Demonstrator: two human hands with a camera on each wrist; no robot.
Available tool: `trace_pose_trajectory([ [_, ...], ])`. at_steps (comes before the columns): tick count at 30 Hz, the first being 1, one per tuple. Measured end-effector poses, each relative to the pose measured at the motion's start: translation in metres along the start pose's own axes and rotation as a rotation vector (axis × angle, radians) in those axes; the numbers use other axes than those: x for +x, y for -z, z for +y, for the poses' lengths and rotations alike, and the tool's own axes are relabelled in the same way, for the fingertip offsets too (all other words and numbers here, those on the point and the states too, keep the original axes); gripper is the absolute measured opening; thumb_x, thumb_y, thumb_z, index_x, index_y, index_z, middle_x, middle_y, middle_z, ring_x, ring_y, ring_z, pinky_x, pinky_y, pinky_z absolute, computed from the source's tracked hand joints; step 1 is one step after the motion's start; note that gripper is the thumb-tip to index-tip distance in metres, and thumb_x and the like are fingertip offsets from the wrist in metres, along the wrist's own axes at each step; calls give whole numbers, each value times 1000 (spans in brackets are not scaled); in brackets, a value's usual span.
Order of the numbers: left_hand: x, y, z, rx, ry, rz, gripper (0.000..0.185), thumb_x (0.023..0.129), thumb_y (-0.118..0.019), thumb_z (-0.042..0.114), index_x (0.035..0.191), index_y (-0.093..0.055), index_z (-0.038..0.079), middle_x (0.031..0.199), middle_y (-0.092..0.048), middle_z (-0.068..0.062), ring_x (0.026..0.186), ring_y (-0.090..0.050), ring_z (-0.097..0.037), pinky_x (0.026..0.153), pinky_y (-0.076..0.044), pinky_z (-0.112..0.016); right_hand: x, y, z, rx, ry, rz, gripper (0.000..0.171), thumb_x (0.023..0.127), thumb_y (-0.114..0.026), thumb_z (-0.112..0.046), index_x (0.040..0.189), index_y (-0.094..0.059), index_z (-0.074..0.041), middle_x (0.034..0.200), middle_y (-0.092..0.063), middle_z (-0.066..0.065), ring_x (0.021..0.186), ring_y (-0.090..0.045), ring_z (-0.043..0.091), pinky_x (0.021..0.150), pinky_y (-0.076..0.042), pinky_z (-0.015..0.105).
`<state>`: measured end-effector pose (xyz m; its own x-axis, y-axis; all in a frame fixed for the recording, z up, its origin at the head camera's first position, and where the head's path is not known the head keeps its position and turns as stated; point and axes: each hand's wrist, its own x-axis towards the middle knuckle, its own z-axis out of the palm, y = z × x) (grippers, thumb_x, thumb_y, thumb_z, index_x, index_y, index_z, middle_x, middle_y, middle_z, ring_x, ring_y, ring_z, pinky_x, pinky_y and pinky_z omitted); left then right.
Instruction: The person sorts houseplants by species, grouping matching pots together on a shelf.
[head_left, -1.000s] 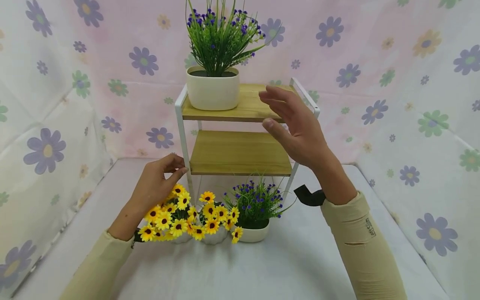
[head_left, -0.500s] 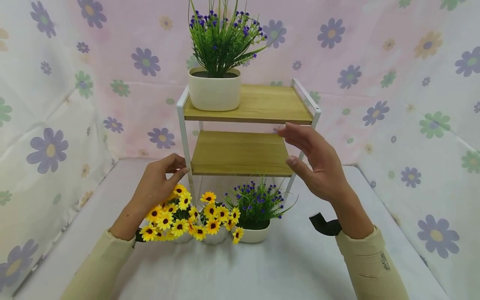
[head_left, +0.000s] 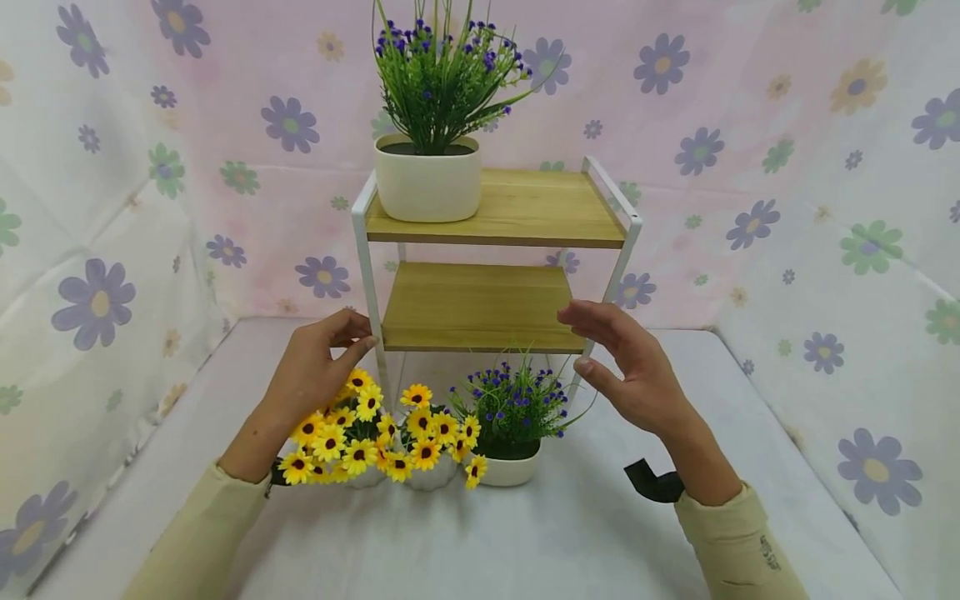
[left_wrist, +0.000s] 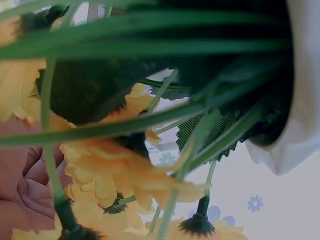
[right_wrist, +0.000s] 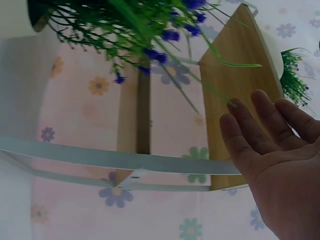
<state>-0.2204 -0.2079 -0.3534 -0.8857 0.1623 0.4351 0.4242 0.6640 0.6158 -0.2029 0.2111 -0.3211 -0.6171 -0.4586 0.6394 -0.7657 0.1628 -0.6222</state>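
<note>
A two-tier shelf rack [head_left: 480, 310] with wooden boards and white metal posts stands in the middle of the head view. My left hand [head_left: 311, 367] pinches its left front post, thumb in front and fingertips partly hidden by the post. Beyond the lower board's right end, my right hand [head_left: 630, 367] hovers with relaxed fingers and holds nothing. A white pot of purple flowers [head_left: 427, 179] sits on the upper board's left part. Below the lower board stand a second purple-flowered pot [head_left: 510, 471] and yellow daisies [head_left: 330, 442], which also fill the left wrist view.
Two fluted white pots [head_left: 431, 475] hold the daisies, side by side on the white cloth [head_left: 480, 542]. Flower-printed fabric [head_left: 750, 108] walls in the back and both sides. Long grass blades of the lower purple plant reach toward the right hand.
My right hand has come down from in front of the upper board to beside the lower one, also shifting right. The left hand stays at the post.
</note>
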Motion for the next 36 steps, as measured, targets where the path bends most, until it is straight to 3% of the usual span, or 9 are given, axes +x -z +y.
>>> trace_pose_trajectory([
  [10, 0, 1, 0, -3, -23, 11, 11, 105, -68, 14, 115, -72, 9, 108, -78, -10, 105, -76, -37, 93, -61, -61, -15, -5, 19, -80, -47, -96, 71, 91, -76, -3, 155, -45, 1, 152, -56, 19, 140, -56, 33, 121, -43, 31],
  [15, 1, 0, 0, -1, -20, 10, 11, 105, -69, 14, 115, -72, 9, 108, -78, -11, 105, -76, -37, 94, -60, -61, -20, -1, 29, -11, -82, -252, 88, 98, -78, -40, 163, -31, -3, 163, -44, 17, 149, -46, 35, 125, -38, 34],
  [19, 1, 0, 1, 2, -12, 5, 12, 106, -68, 15, 116, -72, 8, 109, -78, -11, 105, -76, -38, 95, -60, -61, -22, 2, 34, 20, -67, -352, 109, 94, -73, -62, 167, -20, -2, 169, -35, 16, 156, -35, 35, 128, -32, 38],
  [27, 2, 1, 2, 4, -23, 3, 12, 106, -68, 14, 116, -71, 8, 109, -78, -12, 105, -76, -38, 94, -61, -61, -25, 7, 36, 146, -84, -404, 112, 93, -82, -45, 169, -12, -3, 168, -35, 19, 153, -39, 39, 127, -34, 30],
  [32, 2, 1, 1, 2, -17, 2, 13, 106, -68, 15, 116, -71, 8, 111, -78, -12, 106, -75, -39, 95, -60, -62, -23, 4, 50, 332, -21, -487, 116, 97, -78, -43, 167, 2, 5, 172, -15, 28, 155, -32, 48, 130, -29, 37],
  [36, 0, 1, 1, 2, -11, -3, 14, 106, -68, 16, 117, -71, 8, 111, -78, -13, 106, -75, -40, 94, -60, -62, -22, 6, 61, 411, 47, -492, 119, 99, -74, -45, 163, 9, 9, 172, -4, 33, 153, -30, 54, 130, -28, 43],
])
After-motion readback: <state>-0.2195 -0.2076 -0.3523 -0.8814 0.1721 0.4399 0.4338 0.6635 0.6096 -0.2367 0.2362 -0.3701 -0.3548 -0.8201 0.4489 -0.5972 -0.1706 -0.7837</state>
